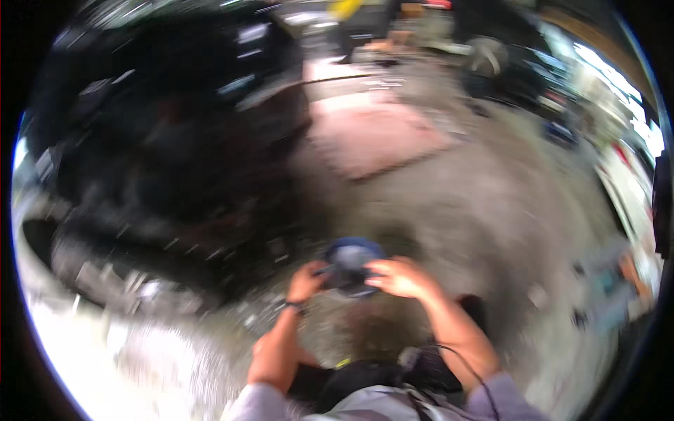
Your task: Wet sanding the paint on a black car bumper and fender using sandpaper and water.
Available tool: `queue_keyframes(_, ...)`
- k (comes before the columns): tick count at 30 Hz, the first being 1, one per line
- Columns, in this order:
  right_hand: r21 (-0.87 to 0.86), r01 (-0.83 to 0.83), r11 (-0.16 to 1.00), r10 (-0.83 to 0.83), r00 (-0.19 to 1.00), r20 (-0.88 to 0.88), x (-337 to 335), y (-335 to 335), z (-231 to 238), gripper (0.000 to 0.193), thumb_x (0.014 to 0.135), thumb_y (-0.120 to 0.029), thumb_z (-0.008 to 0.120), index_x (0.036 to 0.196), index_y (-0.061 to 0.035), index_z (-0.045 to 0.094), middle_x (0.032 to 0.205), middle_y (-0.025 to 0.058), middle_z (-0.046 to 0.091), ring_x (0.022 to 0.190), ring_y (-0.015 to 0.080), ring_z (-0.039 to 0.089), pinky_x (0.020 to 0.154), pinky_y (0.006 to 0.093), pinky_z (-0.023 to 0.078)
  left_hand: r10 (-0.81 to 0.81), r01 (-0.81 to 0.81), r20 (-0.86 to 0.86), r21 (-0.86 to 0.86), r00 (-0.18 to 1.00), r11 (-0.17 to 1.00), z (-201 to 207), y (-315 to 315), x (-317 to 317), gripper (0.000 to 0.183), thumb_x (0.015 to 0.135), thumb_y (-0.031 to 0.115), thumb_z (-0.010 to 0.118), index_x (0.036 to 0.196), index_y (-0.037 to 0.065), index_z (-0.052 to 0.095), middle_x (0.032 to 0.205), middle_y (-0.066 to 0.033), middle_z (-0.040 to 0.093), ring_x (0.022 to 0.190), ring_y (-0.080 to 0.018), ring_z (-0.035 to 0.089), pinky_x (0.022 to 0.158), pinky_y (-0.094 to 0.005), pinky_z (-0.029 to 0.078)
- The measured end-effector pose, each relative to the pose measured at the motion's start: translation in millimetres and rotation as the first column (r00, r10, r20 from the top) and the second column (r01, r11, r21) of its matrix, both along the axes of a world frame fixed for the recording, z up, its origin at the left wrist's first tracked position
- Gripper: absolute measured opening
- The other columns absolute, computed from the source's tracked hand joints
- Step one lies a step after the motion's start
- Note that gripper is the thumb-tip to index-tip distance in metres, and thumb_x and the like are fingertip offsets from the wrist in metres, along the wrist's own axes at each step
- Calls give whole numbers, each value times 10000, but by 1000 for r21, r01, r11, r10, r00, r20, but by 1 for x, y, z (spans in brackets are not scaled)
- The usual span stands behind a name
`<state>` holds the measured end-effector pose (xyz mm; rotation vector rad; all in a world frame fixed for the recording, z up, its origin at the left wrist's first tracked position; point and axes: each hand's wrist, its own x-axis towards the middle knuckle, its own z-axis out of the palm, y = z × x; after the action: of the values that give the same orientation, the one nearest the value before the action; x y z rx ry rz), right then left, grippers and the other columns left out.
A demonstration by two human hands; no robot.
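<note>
Both my hands hold a round, bowl-like dark blue object (354, 254) with a greyish middle, low in front of me. My left hand (307, 282), with a dark band at the wrist, is closed on its left edge. On the opposite edge my right hand (400, 276) grips it, fingers reaching over the rim. Motion blur hides the object's details, so I cannot tell its exact kind.
A large black vehicle-like bulk (168, 140) takes up the left side. Pink mats (375, 133) lie on the grey floor (484, 203) ahead. At the right, a blurred person (611, 291) is low down beside a pale panel (627, 193).
</note>
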<state>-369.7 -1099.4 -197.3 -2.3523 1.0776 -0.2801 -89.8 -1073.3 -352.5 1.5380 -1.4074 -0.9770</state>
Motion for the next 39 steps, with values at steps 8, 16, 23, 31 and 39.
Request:
queue_keyframes(8,223,-42,974,110,947,-302,44,-22,-18,522,889,-355,681,1315,-67,592,1163,219,673,1118,397,625,955,468,499,145,-126,90,-191,985,973,11,-8,17,224,824,151,741,938,24,596,774,-71,658,686,-190,619,623,-364,528)
queue_keyframes(16,194,-91,977,119,983,-139,32,-52,-43,522,885,-372,680,1318,-94,594,1157,205,680,1108,397,631,943,480,511,-67,24,693,71,718,997,-9,-71,-79,250,820,166,613,1048,68,640,823,-183,709,793,-410,689,699,-501,545)
queue_keyframes(23,177,-110,978,119,992,-42,24,-57,-39,506,874,-382,691,1287,-102,607,1125,238,679,1058,398,655,893,493,529,-250,78,746,258,617,963,-82,-106,-97,315,829,157,602,1132,90,653,824,-170,719,775,-388,703,695,-478,563)
queue_keyframes(31,243,-201,949,155,968,195,12,-64,-33,486,872,-383,695,1273,-120,618,1128,215,686,1079,384,648,911,466,525,-307,159,685,272,661,949,-93,-101,-62,358,830,147,600,1182,106,654,816,-166,720,751,-372,708,681,-460,570)
queue_keyframes(39,301,-146,942,103,983,155,4,-86,-82,537,879,-425,688,1295,-94,614,1172,204,681,1101,377,647,948,441,514,107,-54,755,-94,647,994,156,-42,10,494,822,19,556,1301,114,629,1021,-168,724,846,-289,713,723,-353,552)
